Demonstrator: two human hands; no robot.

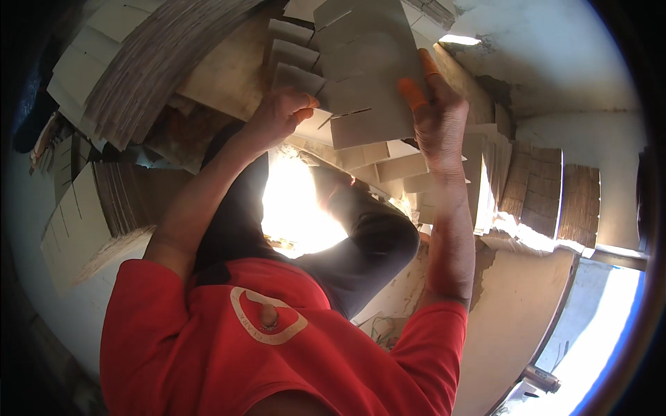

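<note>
A grey slotted cardboard sheet (371, 66) is held up in front of me, tilted, with narrow slits cut into its edges. My right hand (438, 118) grips its right edge, orange covers on the thumb and a finger. Left of the sheet's lower part is my left hand (281, 116), its fingers pinched together and orange-tipped. Whatever is in that pinch, if anything, is too small to make out. Behind the left hand, several cardboard pieces (294, 55) stand in a stepped row. More cardboard dividers (402, 166) are set below the sheet.
A tall stack of cardboard strips (159, 66) rises at the far left, with another stack (132, 201) nearer. On the right stand bundled cardboard stacks (541, 182) beside a wall (576, 76). Bright light glares between my legs. A metal cylinder (541, 378) is at the lower right.
</note>
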